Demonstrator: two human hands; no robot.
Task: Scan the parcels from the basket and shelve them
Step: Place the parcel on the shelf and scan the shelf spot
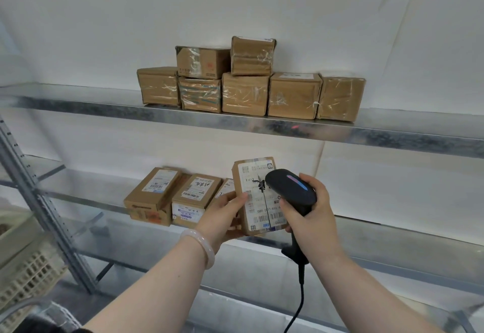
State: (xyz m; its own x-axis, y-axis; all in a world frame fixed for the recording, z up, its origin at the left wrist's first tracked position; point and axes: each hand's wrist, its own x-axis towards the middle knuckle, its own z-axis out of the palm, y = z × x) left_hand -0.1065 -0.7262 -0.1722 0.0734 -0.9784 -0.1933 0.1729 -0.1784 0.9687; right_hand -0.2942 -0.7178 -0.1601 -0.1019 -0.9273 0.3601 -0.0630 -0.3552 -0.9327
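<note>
Parcel, a small brown cardboard box with a white printed label split by a dark seam [258, 199], is held upright in the head view, label toward the camera. The left hand [225, 217], with a pale smooth bangle [201, 250] on its wrist, grips the parcel's left edge, thumb on its face. The right hand [311, 217] is wrapped round the handle of a matte black plastic pistol-grip scanner [290, 188], whose rounded head overlaps the parcel's right side; its black cable [301, 298] hangs below. The hands are apart, one either side of the parcel. A faint red spot [296, 126] lies on the front lip of the mottled galvanised-steel upper shelf [183, 113], above the parcel, so the beam appears to miss the barcodes. Step in hand, as judged: scanning. The next move calls for tipping the scanner head down onto a barcode, then setting the parcel on the lower shelf [379, 238] of the same metal, behind the parcel, next to the labelled cardboard boxes [154, 193] at the parcel's left. Whether the parcel's base touches that shelf cannot be told. Seven tape-wrapped boxes [246, 94], glossy and creased, stand stacked above the parcel. A cream lattice plastic basket [28, 275] sits well to the parcel's lower left
</note>
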